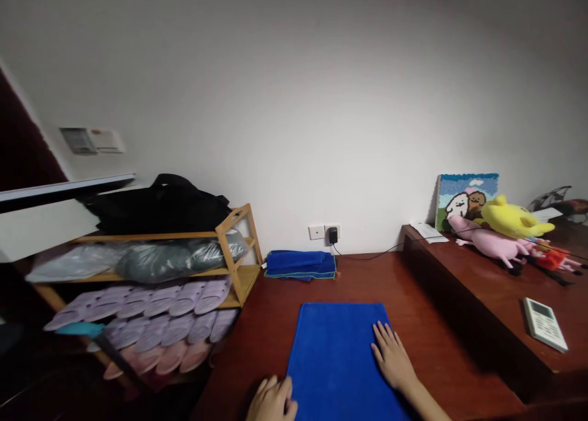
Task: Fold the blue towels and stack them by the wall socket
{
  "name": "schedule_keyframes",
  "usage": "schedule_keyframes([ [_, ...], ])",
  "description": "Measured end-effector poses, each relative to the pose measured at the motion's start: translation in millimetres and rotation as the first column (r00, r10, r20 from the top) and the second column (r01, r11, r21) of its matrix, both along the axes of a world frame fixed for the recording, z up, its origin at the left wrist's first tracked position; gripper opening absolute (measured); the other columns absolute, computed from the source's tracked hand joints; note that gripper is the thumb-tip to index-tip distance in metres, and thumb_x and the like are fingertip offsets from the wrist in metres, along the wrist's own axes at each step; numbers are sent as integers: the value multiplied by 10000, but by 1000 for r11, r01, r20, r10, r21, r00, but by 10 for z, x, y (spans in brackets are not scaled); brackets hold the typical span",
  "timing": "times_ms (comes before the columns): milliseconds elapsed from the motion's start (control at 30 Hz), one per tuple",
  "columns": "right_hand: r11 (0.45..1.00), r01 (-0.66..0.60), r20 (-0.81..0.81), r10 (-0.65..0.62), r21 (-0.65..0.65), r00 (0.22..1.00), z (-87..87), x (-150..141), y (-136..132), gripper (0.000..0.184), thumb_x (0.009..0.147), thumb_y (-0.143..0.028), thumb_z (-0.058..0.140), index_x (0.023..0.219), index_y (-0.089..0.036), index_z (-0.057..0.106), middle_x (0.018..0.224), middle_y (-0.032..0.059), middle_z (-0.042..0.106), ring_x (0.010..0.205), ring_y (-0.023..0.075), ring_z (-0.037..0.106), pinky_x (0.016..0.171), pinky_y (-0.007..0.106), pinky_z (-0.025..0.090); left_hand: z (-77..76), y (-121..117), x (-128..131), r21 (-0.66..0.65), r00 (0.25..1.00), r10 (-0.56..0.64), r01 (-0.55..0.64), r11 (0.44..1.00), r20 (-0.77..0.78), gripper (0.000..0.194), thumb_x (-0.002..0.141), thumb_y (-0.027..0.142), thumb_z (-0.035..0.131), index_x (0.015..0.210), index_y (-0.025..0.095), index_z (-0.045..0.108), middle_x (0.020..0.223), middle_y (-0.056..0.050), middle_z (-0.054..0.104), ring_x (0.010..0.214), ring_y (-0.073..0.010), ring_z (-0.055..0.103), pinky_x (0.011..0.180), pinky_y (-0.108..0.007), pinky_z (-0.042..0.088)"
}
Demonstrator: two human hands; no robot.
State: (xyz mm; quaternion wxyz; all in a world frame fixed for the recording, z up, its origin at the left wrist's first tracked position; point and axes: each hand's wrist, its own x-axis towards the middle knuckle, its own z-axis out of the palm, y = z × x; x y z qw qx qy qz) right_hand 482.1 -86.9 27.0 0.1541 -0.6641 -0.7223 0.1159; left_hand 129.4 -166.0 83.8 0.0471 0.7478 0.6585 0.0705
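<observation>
A blue cloth (340,360) lies spread flat on the reddish-brown desk, its lower end cut off by the bottom of the view. On its right edge rests my right hand (390,356), palm down with the fingers stretched out and apart. At the left edge, low in the view, my left hand (272,399) has its fingers curled in, thumb and forefinger at the cloth's border; the fingertips are partly hidden. Further back by the wall lies a folded stack of blue cloths (301,263).
Left of the desk (367,280) stands a wooden rack (234,255) with lilac and pink slippers (177,298) and a black bag (160,206). A raised ledge on the right holds plush toys (496,243), a picture (468,194) and a white keypad device (544,324). A charger (333,235) trails a cable.
</observation>
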Motion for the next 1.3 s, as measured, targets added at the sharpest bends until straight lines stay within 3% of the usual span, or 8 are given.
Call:
schedule_keyframes([
  [133,1000,-16,33,16,-2,999,-5,57,-28,664,1037,-486,288,1626,-189,354,1696,51,285,1591,247,200,1312,468,162,62,262,466,170,980,-182,167,971,77,390,982,291,449,1276,288,705,1364,-76,707,1277,-266,618,1093,-418,462],
  [267,999,-48,29,49,-14,998,-11,72,-47,684,1034,-518,267,1632,-194,336,1700,38,265,1595,235,187,1313,467,141,-172,483,572,129,972,-231,224,966,47,559,1024,496,441,1552,318,490,1661,-57,452,1534,-304,397,1243,-524,351],
  [467,999,15,28,-14,-40,1000,-43,211,80,697,1031,-523,248,1633,-183,336,1697,50,282,1596,252,193,1307,495,121,-504,363,327,90,989,-143,140,986,24,621,1045,603,339,1620,369,306,1713,-33,313,1581,-295,291,1278,-556,298],
  [767,997,54,46,-52,-54,998,126,6,668,706,1037,-444,237,1636,-74,285,1708,110,257,1594,260,200,1305,459,149,-393,347,345,28,993,-109,110,994,-49,567,1032,322,362,1597,354,390,1678,-25,407,1535,-277,401,1240,-518,371],
  [900,998,64,54,-62,-26,997,17,3,685,708,1040,-444,227,1637,-67,280,1706,123,257,1593,256,202,1308,449,144,-240,681,563,149,997,-65,71,986,-43,534,999,256,394,1505,239,562,1588,-98,547,1465,-281,503,1224,-486,392],
  [1033,996,74,97,-69,-46,993,-28,14,693,723,1043,-461,199,1642,-59,244,1718,110,221,1599,246,176,1312,430,132,-123,1217,797,121,991,-136,136,983,-4,543,1041,360,367,1544,213,509,1655,-94,448,1546,-265,381,1284,-477,302],
  [1167,994,92,135,-83,-59,987,-64,-14,755,736,1043,-475,180,1644,-52,219,1723,102,196,1603,247,158,1314,433,129,-227,1568,681,17,999,-14,15,1000,-29,632,1043,537,349,1607,256,396,1709,-83,324,1590,-285,265,1299,-506,243],
  [1300,995,85,151,-75,-57,986,-52,-115,842,732,1042,-473,177,1645,-63,233,1723,100,201,1603,248,156,1315,428,118,-411,1670,351,41,993,97,-95,995,-61,749,1027,653,273,1637,219,319,1723,-113,265,1603,-286,215,1300,-499,223],
])
